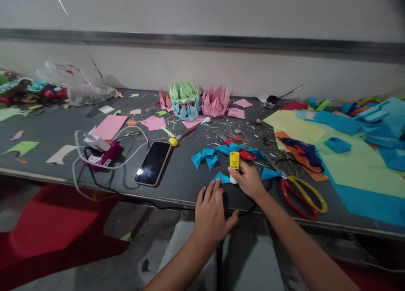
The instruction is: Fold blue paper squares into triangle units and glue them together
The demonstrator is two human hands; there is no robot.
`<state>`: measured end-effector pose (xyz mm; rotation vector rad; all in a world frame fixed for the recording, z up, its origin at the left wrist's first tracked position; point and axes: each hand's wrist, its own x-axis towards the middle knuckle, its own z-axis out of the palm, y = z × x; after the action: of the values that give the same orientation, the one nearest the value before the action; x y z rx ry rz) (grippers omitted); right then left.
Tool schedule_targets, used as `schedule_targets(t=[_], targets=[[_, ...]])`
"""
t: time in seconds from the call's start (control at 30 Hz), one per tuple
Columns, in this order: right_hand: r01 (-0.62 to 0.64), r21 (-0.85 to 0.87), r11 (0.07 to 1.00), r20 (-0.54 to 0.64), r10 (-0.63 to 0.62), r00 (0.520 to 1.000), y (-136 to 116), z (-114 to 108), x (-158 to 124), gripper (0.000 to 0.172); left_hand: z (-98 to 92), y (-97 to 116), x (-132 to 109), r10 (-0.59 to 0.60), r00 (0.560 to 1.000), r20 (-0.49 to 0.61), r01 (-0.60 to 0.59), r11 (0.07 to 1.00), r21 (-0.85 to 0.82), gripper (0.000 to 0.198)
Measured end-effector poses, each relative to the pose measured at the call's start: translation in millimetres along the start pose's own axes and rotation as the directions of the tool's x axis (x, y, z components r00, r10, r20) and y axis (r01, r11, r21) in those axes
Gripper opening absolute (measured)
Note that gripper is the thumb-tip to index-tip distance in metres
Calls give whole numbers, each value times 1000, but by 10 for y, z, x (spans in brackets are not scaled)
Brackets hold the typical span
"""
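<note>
My right hand (248, 180) is closed round a yellow glue stick (234, 161), held upright with its white end down on a small blue folded paper piece (222, 178). My left hand (211, 213) rests flat at the table's front edge, its fingertips touching that blue piece. More blue folded pieces (205, 157) lie just beyond, with a red piece (245, 154) among them.
Scissors with red and yellow handles (302, 191) lie right of my hand. A phone (153, 162) and a purple device with white cable (101, 156) lie left. Pink, green and blue paper crowns (196, 100) stand at the back. Coloured sheets (354, 160) cover the right side.
</note>
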<state>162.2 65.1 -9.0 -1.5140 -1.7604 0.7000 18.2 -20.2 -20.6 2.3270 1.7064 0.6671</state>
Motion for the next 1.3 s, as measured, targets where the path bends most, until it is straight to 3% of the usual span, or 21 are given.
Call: schedule_targets(t=[0.07,0.17,0.27,0.4,0.67,0.8,0.93,1.1,1.2,1.3], targets=[[-22,111,994,-81,31,996,25,-7,1,31,-2,0,2,-1,1000,6,1,1000,7,40],[-30,134,991,-150,51,987,41,-4,2,33,-7,2,-2,0,1000,13,0,1000,13,40],[2,89,996,-33,1,999,24,12,-7,30,-6,6,-10,6,1000,11,-6,1000,17,42],[126,-125,984,188,-101,977,1,24,-16,29,2,11,-9,9,1000,5,-9,1000,27,43],[187,-243,952,261,-121,958,-60,18,2,29,-35,25,19,8,1000,8,-8,1000,21,40],[195,-389,900,208,-121,971,-96,20,30,26,-64,31,32,8,1000,17,-8,1000,22,38],[135,-401,906,122,-93,988,-61,5,49,27,-70,29,33,7,1000,20,-7,1000,17,38],[60,-233,971,-46,-73,996,17,16,43,28,-82,34,32,-2,999,37,1,1000,17,37],[10,-35,999,-211,-17,977,39,18,28,28,-91,43,31,-14,999,50,14,1000,14,36],[12,30,999,-283,-3,959,40,8,15,29,-86,44,24,-13,999,51,12,1000,11,35]])
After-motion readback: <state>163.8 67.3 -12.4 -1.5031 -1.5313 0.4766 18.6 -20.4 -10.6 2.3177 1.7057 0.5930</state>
